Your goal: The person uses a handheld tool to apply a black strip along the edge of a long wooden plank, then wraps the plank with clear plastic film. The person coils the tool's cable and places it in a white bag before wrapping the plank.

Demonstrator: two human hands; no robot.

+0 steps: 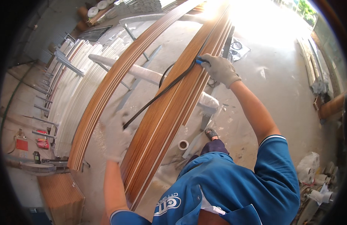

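Observation:
Long wood-grain panels (158,123) with pale lengthwise lines lie side by side on a padded stand in front of me. A flexible black strip (168,87) crosses them at a slant, a loop hanging past their left edge. My left hand (116,140), in a pale glove and blurred by motion, is left of the panels, with the strip running taut into its fingers. My right hand (220,69), gloved too, is closed around a small blue tool (199,60) at the panels' right side, against the strip. The glove hides most of the tool, so its kind is unclear.
More wood-grain profiles (109,84) lie to the left across the wrapped padded bars (143,73). White profiles (81,97) sit on a rack further left. A tape roll (183,145) is on the floor near my foot. Wrapped rolls (312,168) stand at the lower right.

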